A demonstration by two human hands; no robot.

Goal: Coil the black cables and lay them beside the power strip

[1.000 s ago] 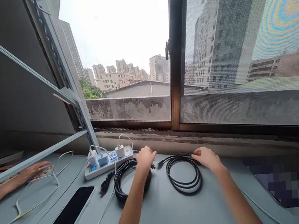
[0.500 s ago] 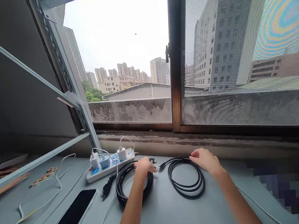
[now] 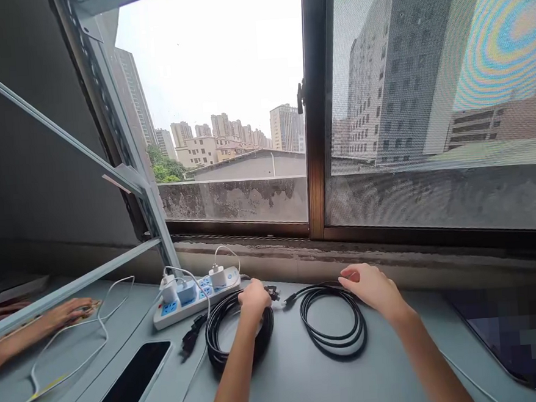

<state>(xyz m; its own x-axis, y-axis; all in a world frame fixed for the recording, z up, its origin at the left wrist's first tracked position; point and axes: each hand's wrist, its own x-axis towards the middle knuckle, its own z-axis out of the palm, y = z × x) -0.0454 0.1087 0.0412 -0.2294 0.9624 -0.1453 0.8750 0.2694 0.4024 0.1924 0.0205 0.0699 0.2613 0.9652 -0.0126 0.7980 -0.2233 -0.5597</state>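
Two coiled black cables lie side by side on the grey desk [image 3: 290, 383]. My left hand [image 3: 254, 298] is closed over the far edge of the thicker left coil [image 3: 222, 336], whose plug [image 3: 189, 340] trails to the left. My right hand [image 3: 370, 286] rests with curled fingers on the far rim of the thinner right coil [image 3: 334, 322]. A small connector [image 3: 288, 299] of the right coil points toward my left hand.
A white power strip [image 3: 196, 290] with white and blue chargers sits behind the coils, white wires running left. A dark tablet [image 3: 125, 388] lies at front left. Another person's hand [image 3: 67, 312] rests on the desk far left. A window sill runs behind.
My left hand slid slightly left and settled onto the thick coil's far edge. The other person's hand has come back onto the desk at the left. My right hand barely moved.
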